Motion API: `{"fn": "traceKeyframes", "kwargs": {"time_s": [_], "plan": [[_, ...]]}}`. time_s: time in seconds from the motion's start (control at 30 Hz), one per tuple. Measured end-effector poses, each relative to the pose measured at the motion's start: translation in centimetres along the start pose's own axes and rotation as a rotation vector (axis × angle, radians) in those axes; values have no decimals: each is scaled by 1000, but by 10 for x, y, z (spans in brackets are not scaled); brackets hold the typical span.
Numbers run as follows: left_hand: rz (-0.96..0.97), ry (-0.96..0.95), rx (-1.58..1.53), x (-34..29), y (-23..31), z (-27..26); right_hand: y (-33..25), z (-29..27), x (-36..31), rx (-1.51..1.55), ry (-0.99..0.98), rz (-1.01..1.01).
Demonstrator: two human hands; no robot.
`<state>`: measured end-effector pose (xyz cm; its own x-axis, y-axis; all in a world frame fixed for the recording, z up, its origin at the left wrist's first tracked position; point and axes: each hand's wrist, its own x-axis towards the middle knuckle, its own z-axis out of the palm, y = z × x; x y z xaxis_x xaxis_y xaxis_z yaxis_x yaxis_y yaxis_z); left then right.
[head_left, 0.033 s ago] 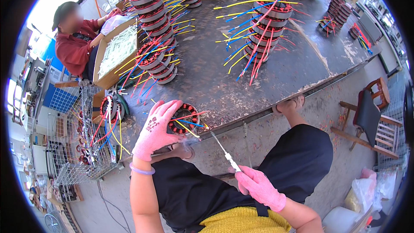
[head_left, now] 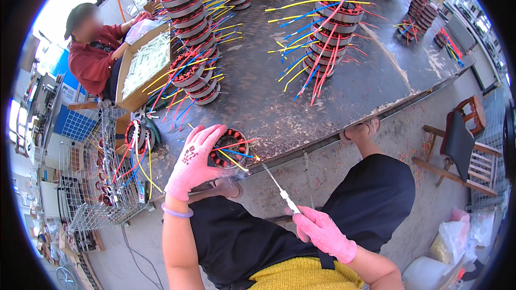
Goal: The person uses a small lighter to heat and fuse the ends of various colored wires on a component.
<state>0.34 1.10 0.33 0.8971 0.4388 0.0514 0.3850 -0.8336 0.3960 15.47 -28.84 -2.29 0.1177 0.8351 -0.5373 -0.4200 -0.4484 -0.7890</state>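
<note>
A motor stator (head_left: 230,138), a dark ring with red windings, lies at the table's near edge. My left hand (head_left: 194,162), in a pink glove, grips its left side, fingers along the far rim and thumb near the front. Red, blue and yellow wires stick out of it to the right. My right hand (head_left: 322,232), also gloved in pink, holds what looks like a soldering iron (head_left: 289,202) by its white handle. Its thin metal shaft points up-left, with the tip close to the orange-bright end of a wire. Faint smoke hangs below the stator.
Stacks of wired stators (head_left: 334,35) stand on the dark table (head_left: 269,75), with taller stacks (head_left: 193,27) at left. A person in red (head_left: 90,64) sits beside a cardboard box (head_left: 146,67) of pale tubes. Another stator (head_left: 141,134) is left of my hand. A wooden chair (head_left: 462,142) stands at right.
</note>
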Motion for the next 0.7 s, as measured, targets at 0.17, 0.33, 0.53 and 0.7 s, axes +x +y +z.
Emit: {"fn": "traceKeyframes", "kwargs": {"time_s": [0.17,0.33,0.53,0.7], "plan": [[-16,2,22,0,5,-2,-1,1,-1,70,-5,5],[-44,-14,-10,-1,4,-1,-4,1,-2,113,-22,29],[6,2,34,-1,4,-2,-1,3,0,134,-10,31],[13,3,36,-1,4,-2,6,1,1,79,1,13]]}}
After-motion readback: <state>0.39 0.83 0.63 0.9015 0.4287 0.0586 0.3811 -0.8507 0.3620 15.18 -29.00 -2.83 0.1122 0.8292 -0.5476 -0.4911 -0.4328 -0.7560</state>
